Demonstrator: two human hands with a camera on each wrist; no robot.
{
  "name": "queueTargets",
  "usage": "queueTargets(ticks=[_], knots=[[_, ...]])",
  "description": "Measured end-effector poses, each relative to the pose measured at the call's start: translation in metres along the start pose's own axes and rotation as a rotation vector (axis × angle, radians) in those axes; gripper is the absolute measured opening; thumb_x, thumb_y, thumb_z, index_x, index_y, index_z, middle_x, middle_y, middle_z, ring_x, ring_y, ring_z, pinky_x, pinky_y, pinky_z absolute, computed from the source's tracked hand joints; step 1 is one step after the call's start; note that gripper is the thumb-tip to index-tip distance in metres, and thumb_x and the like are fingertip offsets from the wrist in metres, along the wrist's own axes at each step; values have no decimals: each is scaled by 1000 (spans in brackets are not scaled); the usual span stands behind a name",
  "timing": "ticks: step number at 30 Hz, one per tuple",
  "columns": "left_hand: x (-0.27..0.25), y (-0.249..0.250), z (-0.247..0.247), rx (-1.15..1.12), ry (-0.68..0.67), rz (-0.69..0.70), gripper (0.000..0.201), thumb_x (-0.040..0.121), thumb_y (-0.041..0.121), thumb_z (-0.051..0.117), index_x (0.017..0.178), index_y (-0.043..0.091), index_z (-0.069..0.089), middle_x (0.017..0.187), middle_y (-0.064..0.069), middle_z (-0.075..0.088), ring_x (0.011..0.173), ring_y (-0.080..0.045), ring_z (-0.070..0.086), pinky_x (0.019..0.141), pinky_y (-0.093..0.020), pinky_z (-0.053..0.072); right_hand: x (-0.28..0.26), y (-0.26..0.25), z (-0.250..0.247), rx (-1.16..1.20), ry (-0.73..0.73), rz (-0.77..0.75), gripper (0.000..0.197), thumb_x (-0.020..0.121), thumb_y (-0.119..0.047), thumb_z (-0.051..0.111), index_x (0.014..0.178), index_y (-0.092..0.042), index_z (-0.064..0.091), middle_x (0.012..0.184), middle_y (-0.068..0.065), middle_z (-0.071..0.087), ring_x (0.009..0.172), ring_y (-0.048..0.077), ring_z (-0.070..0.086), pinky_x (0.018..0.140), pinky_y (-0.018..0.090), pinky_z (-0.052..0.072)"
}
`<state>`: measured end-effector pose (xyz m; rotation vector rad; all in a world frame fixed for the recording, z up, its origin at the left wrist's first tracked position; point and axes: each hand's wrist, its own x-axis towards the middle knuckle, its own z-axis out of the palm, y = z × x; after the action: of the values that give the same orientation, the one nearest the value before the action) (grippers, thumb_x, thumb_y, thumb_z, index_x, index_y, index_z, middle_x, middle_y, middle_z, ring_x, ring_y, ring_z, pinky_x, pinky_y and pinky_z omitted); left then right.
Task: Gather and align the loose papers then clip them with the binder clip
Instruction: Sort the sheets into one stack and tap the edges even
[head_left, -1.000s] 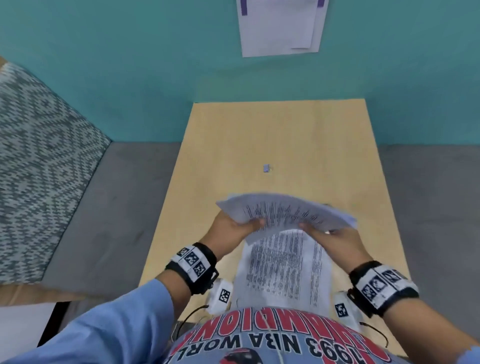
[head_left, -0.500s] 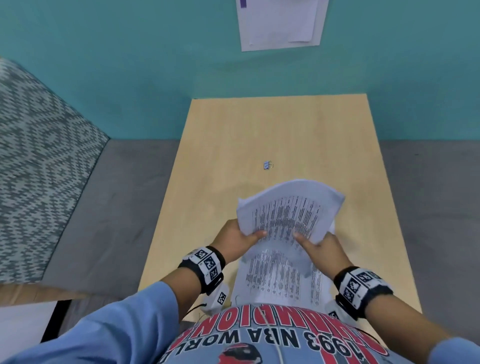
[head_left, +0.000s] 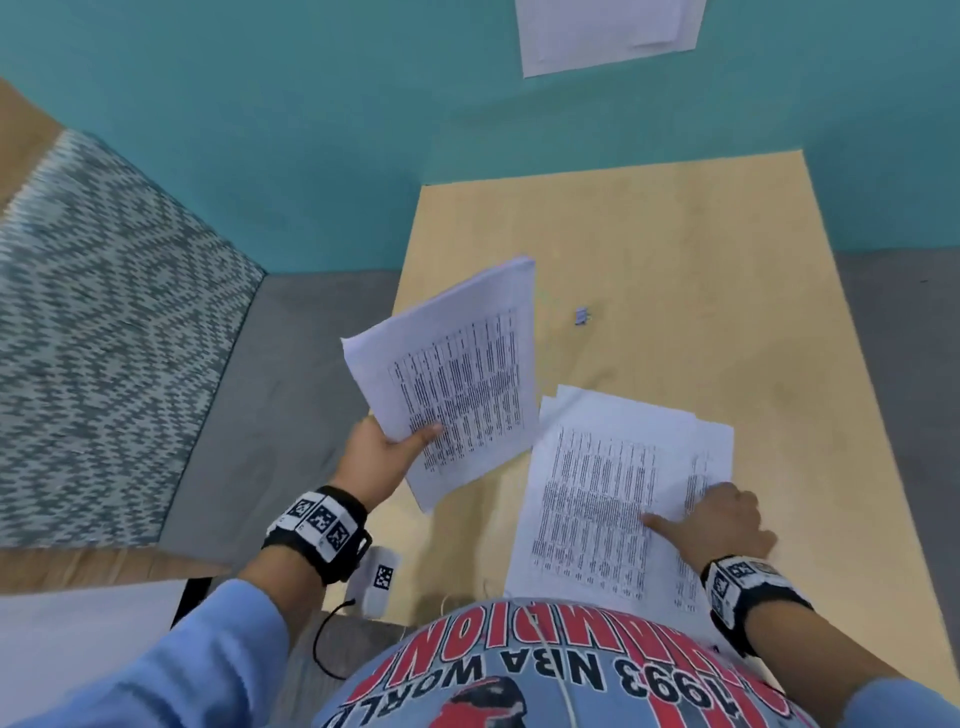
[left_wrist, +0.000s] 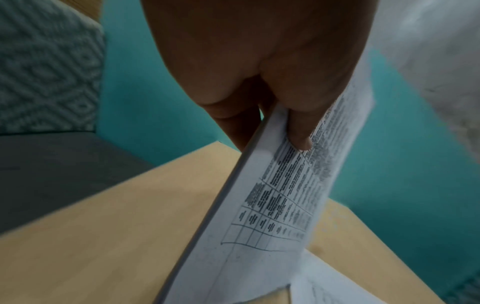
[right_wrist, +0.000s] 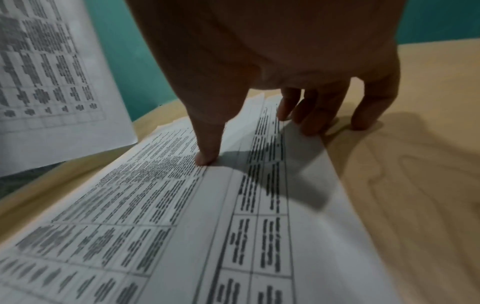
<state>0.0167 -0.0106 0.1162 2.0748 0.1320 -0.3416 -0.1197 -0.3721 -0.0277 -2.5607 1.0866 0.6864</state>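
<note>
Papers now split, left hand (head_left: 382, 457) pinching lifted stack (head_left: 457, 374), right hand (head_left: 722, 525) flat on table sheets (head_left: 597, 499)

small home/office corner: bare wooden table (head_left: 675, 249) vs teal wall (head_left: 311, 130), grey floor (head_left: 291, 364), patterned upholstered seat (head_left: 104, 338), paper sheet on wall (head_left: 608, 31).

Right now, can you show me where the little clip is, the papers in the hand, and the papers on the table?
binder clip (head_left: 582, 316), head view, middle of its body.
held papers (head_left: 457, 364), head view, printed top sheet.
table papers (head_left: 597, 499), head view, printed top sheet.
</note>
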Motion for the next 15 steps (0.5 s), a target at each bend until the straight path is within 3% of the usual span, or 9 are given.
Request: queueTargets(ticks=[2, 4, 7, 10, 11, 13, 14, 15], knots=[[-2, -7, -14, 20, 36, -12, 41, 91, 32, 84, 94, 70, 71, 115, 16, 76, 117, -21, 73, 103, -47, 58, 4, -3, 3, 0, -45, -13, 104, 58, -91, 67, 129, -15, 59, 125, 14, 55, 115, 33, 60, 97, 48, 47], [-1, -13, -23, 30, 61, -25, 45, 90, 33, 84, 90, 75, 68, 112, 18, 75, 115, -22, 73, 103, -52, 59, 10, -4, 4, 62, -78, -2, 82, 67, -82, 72, 125, -25, 67, 128, 14, 55, 117, 34, 60, 102, 48, 43], [2, -17, -28, 46, 64, -20, 41, 90, 35, 84, 92, 73, 69, 115, 13, 77, 114, -20, 73, 104, -53, 59, 15, -3, 1, 99, -137, 11, 60, 75, -71, 75, 117, -29, 73, 131, 15, 55, 113, 34, 63, 104, 47, 45], [7, -19, -26, 28, 56, -30, 28, 90, 31, 84, 95, 58, 76, 116, 10, 78, 113, -18, 74, 104, -52, 59, 17, 2, -3, 173, -127, -2, 26, 79, -57, 79, 85, -33, 71, 119, 10, 65, 96, 32, 68, 98, 46, 52], [7, -18, -24, 21, 52, -39, 23, 90, 30, 84, 96, 51, 76, 116, 9, 79, 112, -17, 74, 104, -51, 59, 18, 6, -3, 225, -108, -22, 21, 82, -46, 81, 78, -30, 68, 110, 9, 69, 89, 30, 68, 93, 44, 55], [8, -17, -21, 11, 39, -46, 21, 90, 30, 84, 100, 44, 73, 113, 10, 78, 108, -13, 74, 104, -47, 59, 19, 17, -4, 324, -38, -49, 13, 87, -22, 79, 81, -20, 67, 99, 14, 73, 79, 30, 66, 81, 41, 58], [8, -16, -20, 5, 35, -48, 21, 91, 30, 84, 103, 42, 71, 112, 10, 77, 106, -12, 73, 103, -45, 58, 20, 22, -4, 345, 3, -40, 14, 85, -19, 80, 89, -13, 68, 100, 18, 72, 80, 32, 66, 81, 43, 59], [8, -16, -18, 1, 33, -48, 23, 90, 30, 83, 105, 40, 70, 112, 9, 77, 105, -12, 73, 103, -43, 58, 22, 28, -3, 353, 48, -8, 32, 80, -24, 85, 100, -7, 66, 106, 22, 69, 89, 36, 65, 84, 46, 58]])
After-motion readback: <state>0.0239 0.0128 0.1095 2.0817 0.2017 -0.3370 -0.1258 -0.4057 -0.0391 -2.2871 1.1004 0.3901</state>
